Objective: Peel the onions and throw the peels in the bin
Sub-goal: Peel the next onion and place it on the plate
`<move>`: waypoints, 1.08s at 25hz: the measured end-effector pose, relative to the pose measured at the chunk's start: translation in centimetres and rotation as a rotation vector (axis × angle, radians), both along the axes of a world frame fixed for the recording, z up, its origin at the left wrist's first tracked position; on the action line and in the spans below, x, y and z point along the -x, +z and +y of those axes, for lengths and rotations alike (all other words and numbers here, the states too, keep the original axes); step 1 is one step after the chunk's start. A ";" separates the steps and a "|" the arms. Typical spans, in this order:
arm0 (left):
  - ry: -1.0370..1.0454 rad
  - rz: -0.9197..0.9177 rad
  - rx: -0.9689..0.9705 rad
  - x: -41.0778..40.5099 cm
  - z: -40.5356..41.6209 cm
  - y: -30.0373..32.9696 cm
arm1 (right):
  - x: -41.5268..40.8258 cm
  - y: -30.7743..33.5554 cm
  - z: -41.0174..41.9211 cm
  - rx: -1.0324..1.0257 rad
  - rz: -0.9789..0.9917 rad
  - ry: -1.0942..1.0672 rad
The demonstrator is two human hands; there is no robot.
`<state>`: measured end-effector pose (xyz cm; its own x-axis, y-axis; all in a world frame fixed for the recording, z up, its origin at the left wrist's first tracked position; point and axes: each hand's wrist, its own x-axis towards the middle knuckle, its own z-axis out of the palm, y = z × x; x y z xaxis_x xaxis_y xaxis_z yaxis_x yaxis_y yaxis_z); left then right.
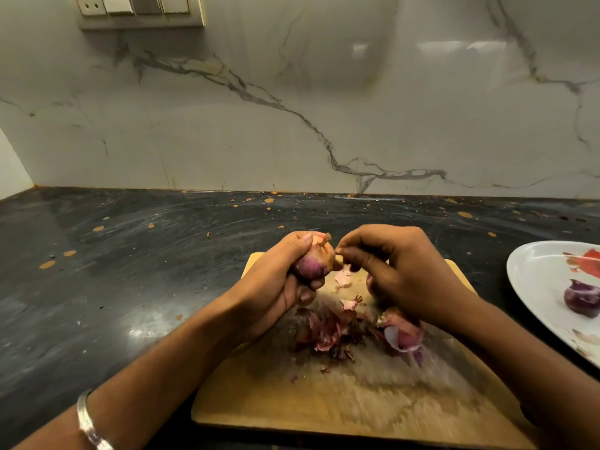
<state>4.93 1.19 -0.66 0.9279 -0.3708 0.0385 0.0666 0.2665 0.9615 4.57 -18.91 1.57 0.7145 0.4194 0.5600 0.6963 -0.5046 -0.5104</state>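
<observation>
- Purple-skinned, round onion (314, 259) sits in the left hand (279, 287), whose fingers (308, 289) curl round it and hold it above the far end of the pale wooden chopping board (324, 404).
- Right hand (399, 274) has its fingers (349, 256) closed in a pinch against the onion's side, just below the dry stalk; what they hold looks like an edge of papery skin, though blur hides it.
- Risk one: the skin is thin and dry, so a sharp pull would likely tear off only a scrap and leave patches stuck on.
- Risk two: the onion is round and smooth where bared, so it could slip from the left fingers and roll onto the dark stone tabletop (130, 271).
- Loose pink and purple peels (328, 329) lie heaped on the board below both hands; light flakes could scatter off its edge when gathered.
- No bin shows, so carrying peels away invites spills.
- One peeled purple onion (581, 300) rests on the white plate (532, 287), well right of the fingers.
</observation>
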 end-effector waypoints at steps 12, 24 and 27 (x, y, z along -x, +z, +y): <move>0.060 0.039 -0.008 0.3 0.0 0.4 | 0.8 -0.1 0.3 0.075 -0.088 -0.040; 0.022 0.056 -0.020 1.2 -0.4 0.6 | 1.0 -0.4 1.4 0.052 -0.081 -0.051; 0.031 0.052 -0.011 1.1 -0.1 0.7 | 0.9 -0.3 0.9 0.075 -0.055 -0.079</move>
